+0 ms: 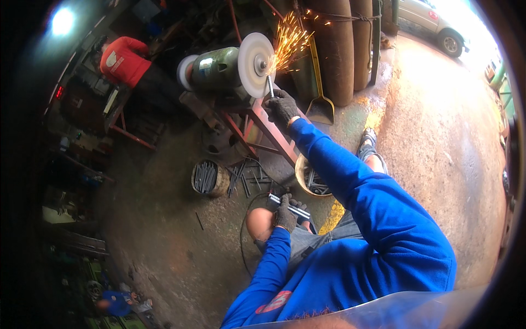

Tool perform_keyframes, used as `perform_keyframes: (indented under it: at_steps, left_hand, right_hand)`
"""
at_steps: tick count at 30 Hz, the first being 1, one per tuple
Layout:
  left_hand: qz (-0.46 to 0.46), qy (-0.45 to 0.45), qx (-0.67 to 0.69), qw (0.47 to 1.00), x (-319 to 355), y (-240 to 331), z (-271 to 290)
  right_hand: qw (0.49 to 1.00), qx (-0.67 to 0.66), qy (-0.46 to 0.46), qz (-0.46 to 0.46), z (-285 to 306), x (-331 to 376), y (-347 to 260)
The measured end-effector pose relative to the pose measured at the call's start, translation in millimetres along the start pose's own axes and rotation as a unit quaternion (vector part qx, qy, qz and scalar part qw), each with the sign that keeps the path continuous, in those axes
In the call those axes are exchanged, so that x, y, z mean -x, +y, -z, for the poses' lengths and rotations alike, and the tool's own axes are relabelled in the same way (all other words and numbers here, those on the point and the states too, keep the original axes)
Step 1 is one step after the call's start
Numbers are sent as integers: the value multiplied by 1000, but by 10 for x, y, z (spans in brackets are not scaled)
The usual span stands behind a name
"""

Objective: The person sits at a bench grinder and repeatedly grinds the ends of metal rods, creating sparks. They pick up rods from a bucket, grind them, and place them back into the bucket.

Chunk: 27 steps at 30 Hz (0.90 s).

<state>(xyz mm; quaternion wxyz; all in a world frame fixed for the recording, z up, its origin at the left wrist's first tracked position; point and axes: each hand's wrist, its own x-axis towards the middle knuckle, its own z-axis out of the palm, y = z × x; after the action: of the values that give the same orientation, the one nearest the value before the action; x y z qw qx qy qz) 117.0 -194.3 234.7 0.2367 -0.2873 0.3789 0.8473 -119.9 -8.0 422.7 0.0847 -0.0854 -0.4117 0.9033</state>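
My right hand, in a dark glove, is closed around a short metal rod. The rod's far end meets the face of the right grinding wheel, and orange sparks fly up from that spot. That pale wheel turns on a green bench grinder, which has a second wheel on its left. Lower down, beside my bent knee, my left gloved hand grips several similar metal rods lying crosswise in it.
A red metal stand carries the grinder. Rod-filled buckets stand left and right of it, with loose rods and a cable between. A yellow dustpan leans near tall brown cylinders. A person in red stands at left.
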Motion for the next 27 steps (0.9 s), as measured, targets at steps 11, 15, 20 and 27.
perform_keyframes:
  at_steps: [11,15,20,27]
  left_hand:
    - [7,-10,12,1000,5,-3,-37]
    - [-1,-9,22,1000,12,5,2]
    - [0,-11,17,1000,-18,-21,17]
    - [5,-13,16,1000,-60,-42,46]
  right_hand:
    - [975,-182,-99,-83,153,-18,-43]
    - [969,-189,-112,-113,179,142,13]
    - [967,-201,-138,-80,238,91,87]
    - [973,-184,-113,-84,202,-2,114]
